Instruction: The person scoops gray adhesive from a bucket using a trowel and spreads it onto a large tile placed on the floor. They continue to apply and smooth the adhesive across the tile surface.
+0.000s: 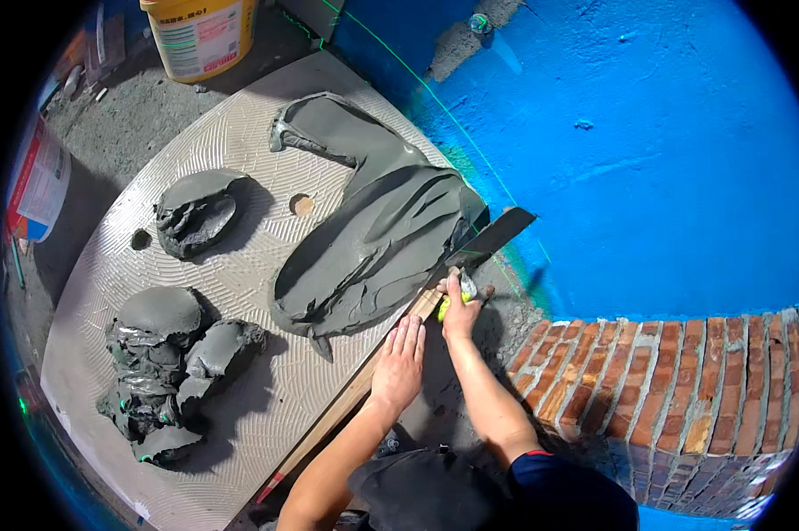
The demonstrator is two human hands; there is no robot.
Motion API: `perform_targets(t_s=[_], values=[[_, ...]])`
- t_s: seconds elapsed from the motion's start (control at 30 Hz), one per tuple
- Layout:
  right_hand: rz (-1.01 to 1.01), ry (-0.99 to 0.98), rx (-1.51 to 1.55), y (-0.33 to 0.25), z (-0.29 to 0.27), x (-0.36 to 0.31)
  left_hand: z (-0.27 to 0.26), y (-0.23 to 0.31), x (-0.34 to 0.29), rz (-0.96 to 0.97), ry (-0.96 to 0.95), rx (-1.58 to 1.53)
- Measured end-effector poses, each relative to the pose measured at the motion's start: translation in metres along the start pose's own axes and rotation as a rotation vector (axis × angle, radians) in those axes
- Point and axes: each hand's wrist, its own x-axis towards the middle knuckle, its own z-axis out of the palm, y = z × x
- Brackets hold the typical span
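My right hand (459, 310) is closed around the yellow-green handle of a trowel (497, 237). Its long dark blade reaches over the slab's right edge, against a broad smear of grey mortar (373, 239). My left hand (399, 365) lies with fingers stretched out on the wooden strip (351, 394) along the near edge of the slab, just left of the right hand. The big pale slab (231, 319) has a ridged surface. Two thick lumps of mortar sit on its left part, one upper lump (200, 212) and one larger lower lump (160, 372).
A yellow bucket (200, 40) stands beyond the slab at the upper left. Another red-and-white bucket (41, 181) is at the far left. A blue-coated surface (647, 168) fills the right, with a green laser line across it. Brickwork (656, 380) lies below it. The slab has two round holes.
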Motion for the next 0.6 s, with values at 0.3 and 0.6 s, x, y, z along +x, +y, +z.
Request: perform_targets(t_s=[0.3,0.6], values=[[0.025,0.023,0.092,0.008,0.005,-0.008,0.028,-0.008,-0.006,0.030,-0.098,0.380],[0.071,-0.200,-0.268,-0.068,-0.085,-0.030,0.026,-0.010,-0.005,0.067,-0.147,0.604]])
